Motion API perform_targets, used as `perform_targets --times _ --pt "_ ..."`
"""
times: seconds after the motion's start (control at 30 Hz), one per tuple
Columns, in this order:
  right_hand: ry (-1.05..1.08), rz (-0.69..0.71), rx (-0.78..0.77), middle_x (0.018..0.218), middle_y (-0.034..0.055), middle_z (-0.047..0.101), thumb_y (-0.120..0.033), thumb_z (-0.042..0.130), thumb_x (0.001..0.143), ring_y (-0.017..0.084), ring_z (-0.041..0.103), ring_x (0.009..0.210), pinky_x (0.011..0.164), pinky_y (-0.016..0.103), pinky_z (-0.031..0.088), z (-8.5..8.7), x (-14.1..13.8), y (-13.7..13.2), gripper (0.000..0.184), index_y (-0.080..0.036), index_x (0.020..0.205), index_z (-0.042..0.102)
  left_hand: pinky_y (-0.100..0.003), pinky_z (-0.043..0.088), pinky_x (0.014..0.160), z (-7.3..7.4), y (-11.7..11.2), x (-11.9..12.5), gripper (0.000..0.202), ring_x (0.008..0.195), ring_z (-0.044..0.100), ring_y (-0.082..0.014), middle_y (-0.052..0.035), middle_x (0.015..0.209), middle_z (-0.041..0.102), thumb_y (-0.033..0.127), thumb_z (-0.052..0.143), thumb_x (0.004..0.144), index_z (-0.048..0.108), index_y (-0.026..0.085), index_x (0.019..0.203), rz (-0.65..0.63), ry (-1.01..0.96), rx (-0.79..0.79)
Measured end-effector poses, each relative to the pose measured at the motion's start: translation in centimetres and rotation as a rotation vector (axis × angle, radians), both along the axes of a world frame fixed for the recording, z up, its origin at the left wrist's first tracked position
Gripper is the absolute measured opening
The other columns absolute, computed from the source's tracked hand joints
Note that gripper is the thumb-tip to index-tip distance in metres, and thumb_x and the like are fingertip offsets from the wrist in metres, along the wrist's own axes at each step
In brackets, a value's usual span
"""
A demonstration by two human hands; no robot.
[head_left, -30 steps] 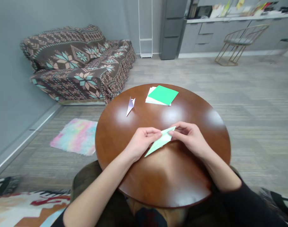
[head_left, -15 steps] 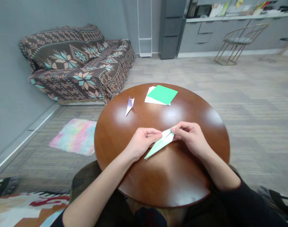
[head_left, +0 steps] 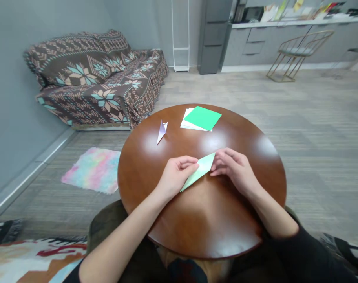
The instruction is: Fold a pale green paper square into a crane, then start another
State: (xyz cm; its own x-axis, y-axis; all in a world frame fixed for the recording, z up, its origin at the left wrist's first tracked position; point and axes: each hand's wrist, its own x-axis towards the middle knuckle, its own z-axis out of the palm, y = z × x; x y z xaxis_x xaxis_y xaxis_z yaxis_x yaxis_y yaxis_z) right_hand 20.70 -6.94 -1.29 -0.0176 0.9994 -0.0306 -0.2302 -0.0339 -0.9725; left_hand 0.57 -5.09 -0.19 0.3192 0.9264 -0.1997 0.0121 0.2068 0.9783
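Flattened since before: paper (head_left: 200, 170) at table (head_left: 196, 222) centre | left hand (head_left: 175, 177) pinches its 9 o'clock edge | right hand (head_left: 236, 169), uncurled, presses 3 o'clock tip | light, flimsy; grip folded edges.

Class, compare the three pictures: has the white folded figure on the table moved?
No. The white folded figure keeps the same gap to the green sheet stack and the table rim. Left hand and right hand touch only the pale green paper.

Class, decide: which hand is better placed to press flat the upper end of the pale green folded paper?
Probably the right hand: its fingertips rest on that end of the pale green paper, while the left hand pinches its middle.
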Motion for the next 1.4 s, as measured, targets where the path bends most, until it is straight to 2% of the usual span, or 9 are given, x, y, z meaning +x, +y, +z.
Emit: perform_targets --times 0.13,0.23,0.33,0.47,0.57,0.73,0.97,1.1,1.4 --pt "-0.117 0.077 0.046 0.075 -0.0011 0.07 -0.035 0.082 0.08 0.013 0.067 0.058 0.056 0.025 0.059 0.2 -0.4 -0.2 0.03 -0.02 0.1 0.065 -0.024 0.051 0.073 0.0 0.0 0.1 0.025 0.079 0.071 -0.0179 -0.007 0.092 0.079 0.035 0.079 0.079 0.077 0.014 0.092 -0.068 0.011 0.084" --pt "-0.117 -0.044 0.096 0.074 -0.0026 0.069 -0.031 0.081 0.079 0.014 0.067 0.059 0.055 0.026 0.059 0.1 -0.3 0.0 0.029 -0.023 0.098 0.061 -0.029 0.056 0.074 0.3 0.0 0.0 0.046 0.08 0.074 -0.0212 -0.0103 0.097 0.078 0.046 0.074 0.084 0.071 0.014 0.117 -0.102 -0.047 0.014" --pt "-0.03 -0.299 0.124 0.072 -0.0041 0.064 -0.03 0.085 0.074 0.015 0.067 0.064 0.059 0.028 0.064 -0.1 0.0 0.5 0.029 -0.023 0.084 0.059 -0.033 0.06 0.075 0.4 -0.1 -0.2 0.074 0.081 0.076 -0.0228 -0.0121 0.103 0.077 0.058 0.063 0.091 0.04 0.021 0.151 0.0 -0.206 -0.04" --pt "0.0 -0.422 0.081 0.069 -0.0037 0.06 -0.032 0.088 0.07 0.015 0.068 0.064 0.065 0.034 0.068 -0.4 0.2 0.7 0.03 -0.02 0.075 0.06 -0.036 0.057 0.094 0.3 -0.8 0.0 0.094 0.098 0.075 -0.021 -0.0101 0.114 0.075 0.042 0.07 0.09 0.011 0.03 0.162 0.04 -0.146 0.156" --pt "-0.02 -0.382 0.012 0.066 -0.0021 0.063 -0.035 0.09 0.068 0.017 0.07 0.064 0.065 0.036 0.069 -0.5 -0.1 0.5 0.032 -0.019 0.075 0.063 -0.034 0.054 0.101 0.0 -1.4 0.6 0.074 0.107 0.073 -0.0206 -0.0086 0.12 0.073 0.032 0.068 0.092 0.032 0.031 0.157 -0.034 -0.019 0.293" --pt "-0.034 -0.195 -0.021 0.07 0.0006 0.073 -0.038 0.086 0.074 0.018 0.073 0.065 0.065 0.033 0.067 -0.3 -0.9 0.0 0.028 -0.019 0.083 0.067 -0.032 0.053 0.098 -0.4 -1.0 0.7 0.024 0.107 0.072 -0.0225 -0.0077 0.116 0.076 0.028 0.063 0.094 0.072 0.021 0.116 -0.064 0.118 0.409" --pt "-0.198 -0.033 0.202 0.082 0.0043 0.076 -0.04 0.073 0.088 0.021 0.075 0.075 0.069 0.033 0.064 0.4 -1.0 -0.9 0.019 -0.022 0.091 0.073 -0.034 0.056 0.09 0.2 -0.5 0.3 0.017 0.089 0.074 -0.0218 -0.0074 0.1 0.079 0.03 0.075 0.084 0.076 0.017 0.095 0.075 -0.019 0.307" --pt "-0.211 0.073 0.197 0.09 0.0046 0.078 -0.038 0.079 0.083 0.022 0.074 0.076 0.071 0.035 0.063 0.5 -0.9 -1.2 0.022 -0.024 0.098 0.073 -0.033 0.058 0.085 0.8 -0.6 0.2 0.018 0.083 0.075 -0.0219 -0.0074 0.091 0.079 0.032 0.079 0.08 0.076 0.017 0.089 0.066 -0.028 0.27" --pt "-0.254 0.057 0.203 0.083 0.0052 0.077 -0.035 0.077 0.086 0.022 0.073 0.073 0.068 0.034 0.06 0.3 -1.1 -1.4 0.014 -0.022 0.087 0.073 -0.029 0.057 0.077 1.0 -0.8 0.4 0.012 0.076 0.073 -0.0195 -0.0051 0.081 0.078 0.027 0.078 0.081 0.075 0.016 0.078 0.062 -0.014 0.291"
